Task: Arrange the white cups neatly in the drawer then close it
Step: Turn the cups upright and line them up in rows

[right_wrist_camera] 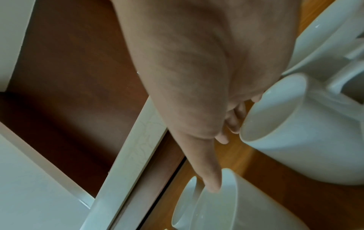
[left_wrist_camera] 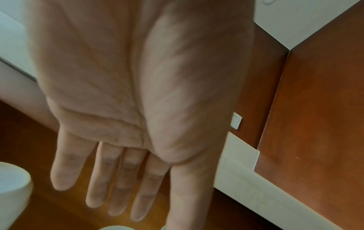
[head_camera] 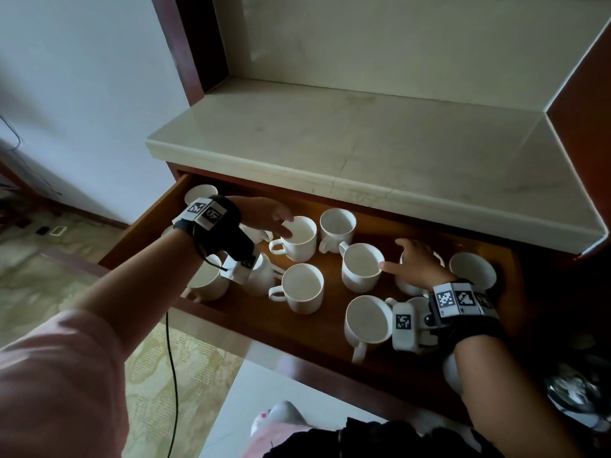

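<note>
White cups (head_camera: 304, 287) sit scattered in the open drawer (head_camera: 145, 223). Left hand (head_camera: 264, 214) fingers straight, thumb on a rim; right hand (head_camera: 418, 259) spread, thumb touching a rim. Ceramic looks hard, slick, chippable: grip by body or handle.

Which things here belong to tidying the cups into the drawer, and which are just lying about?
Part of the job:
- white ceramic cups with handles, scattered, handles pointing different ways
- open brown wooden drawer
- left hand, fingers at a cup's rim
- right hand, reaching among the cups

Just lying about:
- pale marble countertop
- black cable
- patterned floor
</note>
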`<state>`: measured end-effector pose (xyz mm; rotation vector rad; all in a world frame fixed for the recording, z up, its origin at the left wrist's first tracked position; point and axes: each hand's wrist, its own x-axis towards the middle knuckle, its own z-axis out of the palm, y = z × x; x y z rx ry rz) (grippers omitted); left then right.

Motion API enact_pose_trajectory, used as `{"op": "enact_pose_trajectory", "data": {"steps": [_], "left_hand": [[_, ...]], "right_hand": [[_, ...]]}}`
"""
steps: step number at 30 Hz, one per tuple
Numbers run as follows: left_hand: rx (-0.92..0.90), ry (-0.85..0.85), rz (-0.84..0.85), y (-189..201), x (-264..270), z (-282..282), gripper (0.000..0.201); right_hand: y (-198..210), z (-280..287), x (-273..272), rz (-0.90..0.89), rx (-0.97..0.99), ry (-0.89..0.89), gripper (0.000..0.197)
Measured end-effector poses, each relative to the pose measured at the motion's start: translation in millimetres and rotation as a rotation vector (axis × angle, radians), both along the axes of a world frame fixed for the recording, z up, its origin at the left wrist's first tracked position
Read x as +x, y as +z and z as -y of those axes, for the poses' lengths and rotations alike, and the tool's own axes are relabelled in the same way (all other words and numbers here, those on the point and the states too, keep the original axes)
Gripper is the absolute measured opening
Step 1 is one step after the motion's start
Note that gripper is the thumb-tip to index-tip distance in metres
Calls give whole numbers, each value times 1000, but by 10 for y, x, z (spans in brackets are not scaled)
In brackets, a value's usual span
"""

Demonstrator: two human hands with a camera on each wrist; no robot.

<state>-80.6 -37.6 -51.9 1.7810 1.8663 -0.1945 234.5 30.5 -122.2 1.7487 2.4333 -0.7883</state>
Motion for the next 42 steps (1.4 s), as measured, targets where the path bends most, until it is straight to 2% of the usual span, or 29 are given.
{"op": "enact_pose_trajectory", "data": {"steps": [3,6,9,12,18,21,29,32,36,42], "left_hand": [[-9,8,6,1,-197,33,56],[-8,43,21,-27,-438,59,63],[37,57,47,-97,-711,68,65],[41,63,65,-227,-988,65,75],[104,78,89,-360,-1218,31,88],[70,70,108,-377,-1208,13,95],[51,102,103,-531,-1114,-137,99],[55,135,76,-565,-1092,-172,96],[7,176,105,-653,-1095,-207,97],[-19,175,141,-705,-1121,-291,95]], "right_hand": [[68,81,-41,5,-14,2,77],[199,105,-175,87,27,-4,77],[371,157,-434,107,56,-59,78],[494,266,-829,132,8,-103,78],[402,430,-1513,135,-84,-228,97],[314,487,-1662,141,-55,-344,97],[58,364,-1593,231,-52,-508,96],[-19,296,-1489,286,-90,-472,85],[-121,318,-1408,346,-37,-418,68],[-133,230,-1368,313,-74,-423,64]]}}
